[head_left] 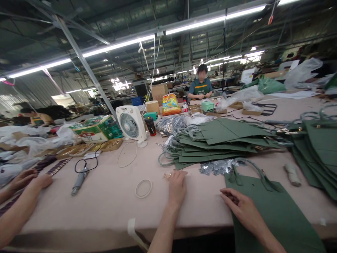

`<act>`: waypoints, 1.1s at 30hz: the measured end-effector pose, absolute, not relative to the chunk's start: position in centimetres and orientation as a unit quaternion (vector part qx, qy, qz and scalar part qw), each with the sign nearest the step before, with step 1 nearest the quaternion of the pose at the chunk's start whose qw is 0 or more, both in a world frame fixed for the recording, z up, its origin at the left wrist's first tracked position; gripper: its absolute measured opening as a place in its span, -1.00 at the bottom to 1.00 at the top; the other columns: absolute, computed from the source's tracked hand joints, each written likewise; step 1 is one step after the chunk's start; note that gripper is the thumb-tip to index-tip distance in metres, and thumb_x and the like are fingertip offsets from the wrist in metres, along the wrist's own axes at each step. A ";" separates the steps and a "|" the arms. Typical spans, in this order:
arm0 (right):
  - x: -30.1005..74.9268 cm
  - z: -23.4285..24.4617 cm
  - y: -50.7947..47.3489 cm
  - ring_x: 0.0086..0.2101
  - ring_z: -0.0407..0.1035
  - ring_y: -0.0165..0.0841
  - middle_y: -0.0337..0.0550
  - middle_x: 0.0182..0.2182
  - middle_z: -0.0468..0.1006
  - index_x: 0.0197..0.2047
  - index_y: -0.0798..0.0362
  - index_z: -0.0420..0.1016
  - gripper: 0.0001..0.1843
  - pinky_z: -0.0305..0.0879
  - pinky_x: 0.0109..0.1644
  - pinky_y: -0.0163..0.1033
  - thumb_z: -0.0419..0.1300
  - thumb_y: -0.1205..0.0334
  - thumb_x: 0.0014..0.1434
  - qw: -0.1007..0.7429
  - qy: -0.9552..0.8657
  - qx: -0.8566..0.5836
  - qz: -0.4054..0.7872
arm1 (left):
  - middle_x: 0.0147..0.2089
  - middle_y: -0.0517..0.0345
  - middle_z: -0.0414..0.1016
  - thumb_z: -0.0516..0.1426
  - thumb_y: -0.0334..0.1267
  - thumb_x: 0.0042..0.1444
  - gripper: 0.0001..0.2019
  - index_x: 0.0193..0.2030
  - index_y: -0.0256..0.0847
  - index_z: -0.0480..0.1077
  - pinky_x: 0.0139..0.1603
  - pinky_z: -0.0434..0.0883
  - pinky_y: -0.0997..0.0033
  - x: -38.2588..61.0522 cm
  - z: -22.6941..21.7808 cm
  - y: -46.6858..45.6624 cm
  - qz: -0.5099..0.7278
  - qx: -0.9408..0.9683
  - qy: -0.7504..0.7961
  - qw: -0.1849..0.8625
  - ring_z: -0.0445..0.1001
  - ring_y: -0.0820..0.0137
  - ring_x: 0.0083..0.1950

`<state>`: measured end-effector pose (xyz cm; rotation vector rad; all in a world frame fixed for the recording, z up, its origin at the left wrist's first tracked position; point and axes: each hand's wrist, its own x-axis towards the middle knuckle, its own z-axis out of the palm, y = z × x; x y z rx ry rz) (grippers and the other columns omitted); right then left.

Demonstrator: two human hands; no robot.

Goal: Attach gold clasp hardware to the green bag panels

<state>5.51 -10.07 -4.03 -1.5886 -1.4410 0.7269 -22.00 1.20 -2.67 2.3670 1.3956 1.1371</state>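
Observation:
My left hand lies flat on the beige table, fingers stretched toward small gold metal fittings. My right hand rests on the left edge of a green bag with its handles up; the fingers are curled together round something small and dark that I cannot make out. Behind the hands sits a pile of silvery small parts, and further back a stack of flat green bags.
A co-worker's hands rest at the left by dark strips. A grey tool with cable, a tape ring, a white fan, boxes and more green bags crowd the table. Another person sits at the far end.

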 end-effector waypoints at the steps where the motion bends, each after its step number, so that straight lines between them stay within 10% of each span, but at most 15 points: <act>1: 5.4 -4.0 -10.0 -0.23 0.59 -0.19 -0.09 -0.21 0.72 -0.06 -0.04 0.66 -0.58 0.53 -0.09 -0.19 0.22 -0.16 0.24 0.424 -0.577 -0.634 0.291 | -0.01 0.06 0.58 0.08 -0.57 0.22 -0.56 0.15 -0.09 0.45 0.17 0.46 0.05 -22.2 -2.7 0.8 0.380 0.803 0.448 0.098 0.45 0.19 0.09; 33: 5.9 -1.6 -10.3 -0.51 0.25 -0.41 -0.31 -0.54 0.45 -0.21 0.03 0.63 -0.62 0.18 -0.40 -0.29 0.40 -0.13 0.13 0.640 -0.397 -0.536 0.382 | 0.21 -0.06 0.55 0.02 -0.28 0.31 -0.62 0.21 -0.08 0.44 0.26 0.42 -0.15 -20.3 -5.3 0.0 0.390 0.826 0.405 -0.036 0.49 0.00 0.21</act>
